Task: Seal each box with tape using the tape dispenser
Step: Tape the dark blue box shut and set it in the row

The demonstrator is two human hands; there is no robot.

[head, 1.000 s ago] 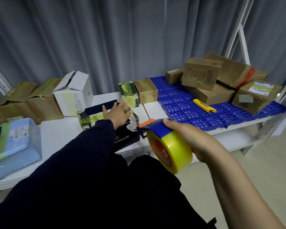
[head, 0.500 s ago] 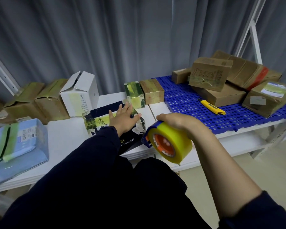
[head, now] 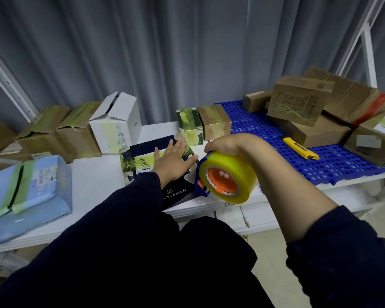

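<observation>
while the left hand [head: 172, 160] is staying flat on top of the flat dark navy cardboard box with white lettering [head: 176, 192], fingers straight and spread and pressing it onto the white table [head: 93, 176], the right hand [head: 227, 144] is bringing in the blue-framed tape dispenser with its yellow roll and orange hub [head: 226, 176]. a second ago the tape dispenser was being held up in the air, well off to the right of the dark box; now it is sitting low at the dark box's near right corner. whether its blue front end is touching the edge or hanging just beside it cannot be told. the right hand is arching over the roll, fingers curled round it and clamped tight.

this is looking like the start of a fresh strip: the box is being steadied and the tape brought to its edge, with no new tape yet lying across the top. a yellow utility knife [head: 299, 148] is lying untouched well to the right of the dark box.
</observation>
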